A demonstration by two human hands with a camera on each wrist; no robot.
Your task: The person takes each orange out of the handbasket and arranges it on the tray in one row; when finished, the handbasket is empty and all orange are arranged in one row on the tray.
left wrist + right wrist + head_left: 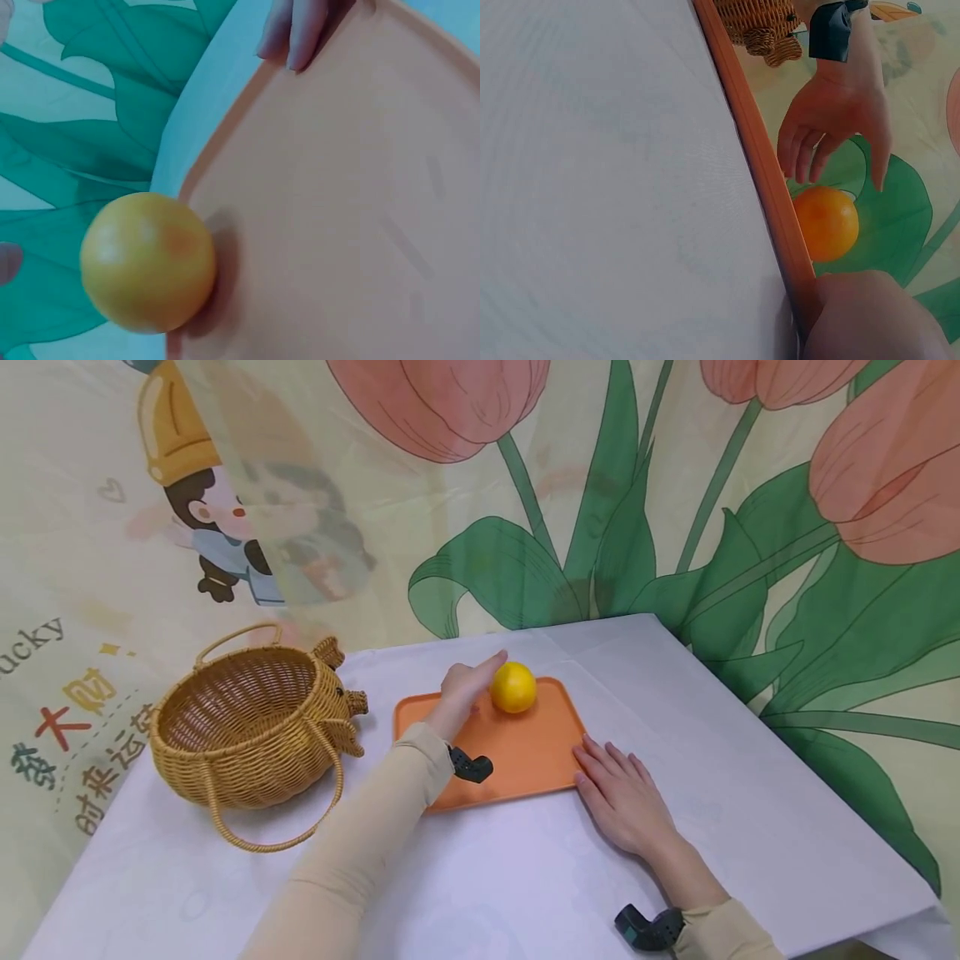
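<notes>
Though white, tabletop [720,768] before tulip backdrop [480,502]

I took this for a recording set-up, though my feeds couldn't tell me whether in a home or studio: a white-covered table [675,710] spread below the fingers [602,758], a creased tulip-print sheet [465,493] hung beyond them, black wrist cameras [648,929] sat behind.

Head view forward and down, left wrist close above, right wrist low, all sharing tray [528,750]

l hand [459,690] nr yellow ball [513,687]; r hand [624,797] @ tray [517,756] edge
</notes>
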